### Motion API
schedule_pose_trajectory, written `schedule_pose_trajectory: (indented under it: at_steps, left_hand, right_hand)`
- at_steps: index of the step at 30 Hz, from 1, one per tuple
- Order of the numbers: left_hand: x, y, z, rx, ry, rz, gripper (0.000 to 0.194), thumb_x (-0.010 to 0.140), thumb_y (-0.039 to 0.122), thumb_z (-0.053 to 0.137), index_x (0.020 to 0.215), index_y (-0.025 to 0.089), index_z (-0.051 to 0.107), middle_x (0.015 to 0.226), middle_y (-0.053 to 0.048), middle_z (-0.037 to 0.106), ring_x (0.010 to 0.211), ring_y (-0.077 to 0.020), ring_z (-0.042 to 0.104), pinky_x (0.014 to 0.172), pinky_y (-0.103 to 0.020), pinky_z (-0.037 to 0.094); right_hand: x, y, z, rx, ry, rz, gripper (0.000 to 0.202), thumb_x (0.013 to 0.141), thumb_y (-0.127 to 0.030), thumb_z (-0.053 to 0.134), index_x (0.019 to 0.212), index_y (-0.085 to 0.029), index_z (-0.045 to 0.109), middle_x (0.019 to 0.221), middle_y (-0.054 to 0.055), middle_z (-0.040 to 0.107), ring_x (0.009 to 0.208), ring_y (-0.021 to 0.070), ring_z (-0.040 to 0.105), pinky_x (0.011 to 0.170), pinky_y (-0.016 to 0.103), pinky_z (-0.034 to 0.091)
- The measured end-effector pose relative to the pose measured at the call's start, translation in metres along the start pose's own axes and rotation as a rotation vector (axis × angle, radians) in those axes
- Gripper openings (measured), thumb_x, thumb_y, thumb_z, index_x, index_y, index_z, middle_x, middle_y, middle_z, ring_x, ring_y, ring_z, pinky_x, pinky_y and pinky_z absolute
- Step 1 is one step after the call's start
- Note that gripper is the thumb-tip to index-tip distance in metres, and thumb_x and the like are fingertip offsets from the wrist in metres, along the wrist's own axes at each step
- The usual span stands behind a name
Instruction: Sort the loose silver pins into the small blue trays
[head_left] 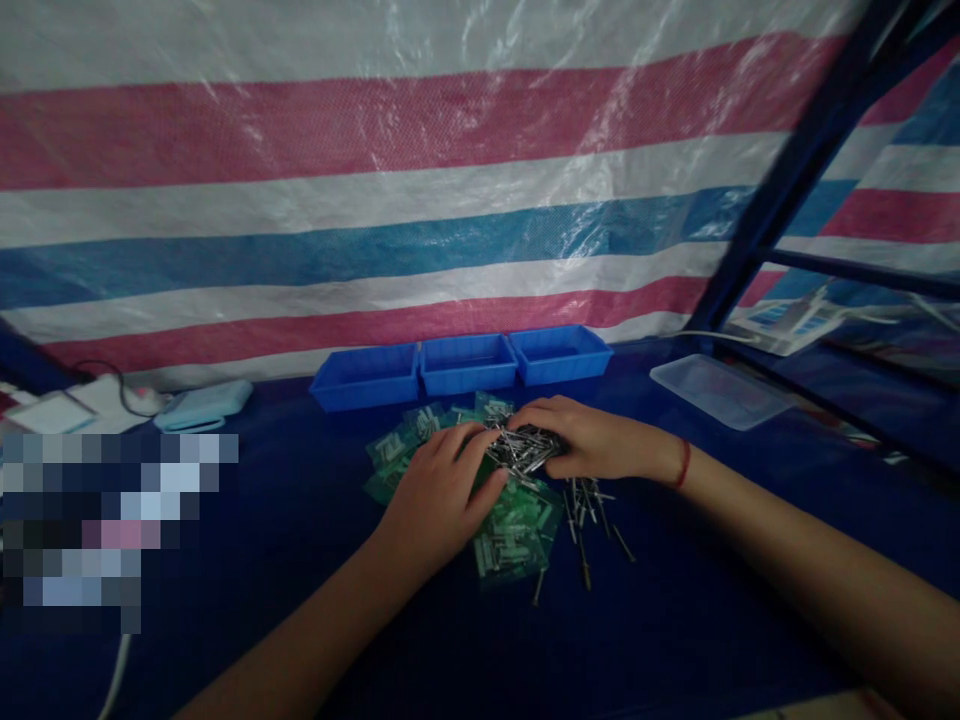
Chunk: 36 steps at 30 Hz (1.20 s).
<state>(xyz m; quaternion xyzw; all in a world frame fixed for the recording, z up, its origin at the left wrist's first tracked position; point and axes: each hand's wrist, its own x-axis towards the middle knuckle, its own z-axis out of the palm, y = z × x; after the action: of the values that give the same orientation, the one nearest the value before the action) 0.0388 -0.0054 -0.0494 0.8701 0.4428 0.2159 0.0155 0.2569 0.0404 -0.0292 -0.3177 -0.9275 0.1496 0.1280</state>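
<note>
A heap of thin metal screws (525, 450) lies between my hands, on top of small clear-green plastic bags (514, 545) that hold small pale pieces. My right hand (592, 440) curls round the heap's right side, thumb below and fingers above. Against the left side of the heap rests my left hand (442, 475), its fingers stretched out and the thumb apart. More bags (390, 455) show beyond the left hand. Several loose long screws (583, 560) are scattered on the dark blue table (637, 640) below the right hand. The fingertips are partly hidden among the metal.
Three joined blue bins (469, 375) stand at the back, before a striped plastic sheet (420, 235). A clear plastic lid (720, 390) lies at the right, near a dark metal frame (780, 170). At the left are a light-blue case (206, 402) and a cable (116, 670).
</note>
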Motion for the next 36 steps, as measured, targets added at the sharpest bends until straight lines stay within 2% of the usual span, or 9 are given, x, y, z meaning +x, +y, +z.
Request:
schedule_pose_trajectory:
  at_steps: [7, 16, 23, 26, 28, 30, 32, 34, 36]
  left_hand:
    - [0.000, -0.001, 0.001, -0.008, 0.005, 0.004, 0.034, 0.090, 0.031, 0.045, 0.122, 0.018, 0.046, 0.119, -0.009, 0.054, 0.111, -0.0240, 0.049, 0.096, -0.043, 0.041]
    - [0.000, -0.001, 0.000, -0.020, 0.003, -0.004, 0.039, 0.090, 0.033, 0.045, 0.125, 0.017, 0.043, 0.122, -0.010, 0.052, 0.113, -0.0246, 0.048, 0.098, -0.043, 0.040]
    - [0.000, 0.000, -0.003, -0.007, -0.027, -0.011, 0.039, 0.090, 0.033, 0.044, 0.126, 0.017, 0.043, 0.123, -0.010, 0.051, 0.115, -0.0243, 0.046, 0.099, -0.042, 0.039]
    - [-0.001, 0.000, -0.005, -0.006, -0.065, -0.002, 0.040, 0.090, 0.035, 0.043, 0.126, 0.018, 0.043, 0.127, -0.011, 0.048, 0.119, -0.0250, 0.044, 0.101, -0.042, 0.037]
    - [-0.003, 0.000, -0.007, -0.004, -0.096, 0.015, 0.044, 0.089, 0.041, 0.043, 0.128, 0.019, 0.042, 0.133, -0.011, 0.043, 0.122, -0.0259, 0.041, 0.102, -0.043, 0.036]
    - [-0.004, -0.002, -0.009, 0.018, -0.125, 0.023, 0.052, 0.087, 0.049, 0.044, 0.131, 0.021, 0.040, 0.138, -0.011, 0.037, 0.126, -0.0282, 0.037, 0.104, -0.046, 0.032]
    - [-0.005, -0.006, -0.013, 0.059, -0.165, 0.001, 0.066, 0.081, 0.061, 0.045, 0.135, 0.024, 0.035, 0.144, -0.013, 0.029, 0.131, -0.0339, 0.028, 0.106, -0.054, 0.024]
    - [-0.006, -0.013, -0.021, 0.090, -0.247, -0.045, 0.086, 0.070, 0.073, 0.047, 0.141, 0.029, 0.025, 0.149, -0.014, 0.018, 0.134, -0.0418, 0.014, 0.103, -0.065, 0.014]
    - [-0.007, -0.023, -0.030, 0.084, -0.385, -0.111, 0.103, 0.059, 0.080, 0.050, 0.144, 0.034, 0.012, 0.152, -0.013, 0.006, 0.133, -0.0482, 0.002, 0.097, -0.073, 0.009]
  right_hand:
    - [0.003, 0.004, 0.006, 0.005, 0.143, 0.062, 0.030, 0.069, -0.009, 0.053, 0.097, -0.020, 0.054, 0.091, 0.004, 0.055, 0.079, 0.0158, 0.054, 0.072, 0.030, 0.043]
    - [0.009, 0.004, 0.005, 0.256, 0.418, 0.084, 0.028, 0.067, -0.003, 0.044, 0.088, -0.018, 0.057, 0.090, 0.003, 0.061, 0.084, 0.0152, 0.057, 0.078, 0.031, 0.044]
    - [0.008, 0.000, -0.001, 0.239, 0.306, 0.069, 0.033, 0.062, 0.001, 0.040, 0.082, -0.019, 0.058, 0.092, 0.002, 0.063, 0.086, 0.0146, 0.058, 0.080, 0.032, 0.045]
    - [0.004, -0.005, -0.017, 0.233, 0.191, 0.059, 0.024, 0.072, -0.004, 0.043, 0.082, -0.018, 0.060, 0.088, 0.002, 0.064, 0.082, 0.0141, 0.059, 0.080, 0.031, 0.047]
    - [-0.006, -0.010, -0.027, 0.198, 0.176, 0.041, 0.016, 0.080, -0.016, 0.048, 0.089, -0.018, 0.060, 0.094, 0.004, 0.065, 0.087, 0.0157, 0.060, 0.083, 0.033, 0.047]
    - [-0.024, -0.016, -0.029, 0.138, 0.201, 0.052, 0.025, 0.082, -0.030, 0.053, 0.104, -0.019, 0.057, 0.107, 0.007, 0.062, 0.099, 0.0192, 0.058, 0.090, 0.037, 0.045]
    - [-0.047, -0.021, -0.021, 0.070, 0.178, 0.118, 0.049, 0.078, -0.041, 0.058, 0.122, -0.022, 0.047, 0.126, 0.010, 0.052, 0.116, 0.0248, 0.050, 0.097, 0.043, 0.041]
    - [-0.070, -0.022, -0.007, -0.015, 0.141, 0.233, 0.078, 0.070, -0.053, 0.064, 0.135, -0.023, 0.034, 0.144, 0.013, 0.032, 0.131, 0.0342, 0.031, 0.102, 0.053, 0.034]
    - [-0.086, -0.019, 0.008, -0.087, 0.083, 0.288, 0.093, 0.064, -0.060, 0.065, 0.141, -0.027, 0.025, 0.150, 0.011, 0.017, 0.136, 0.0398, 0.013, 0.104, 0.061, 0.024]
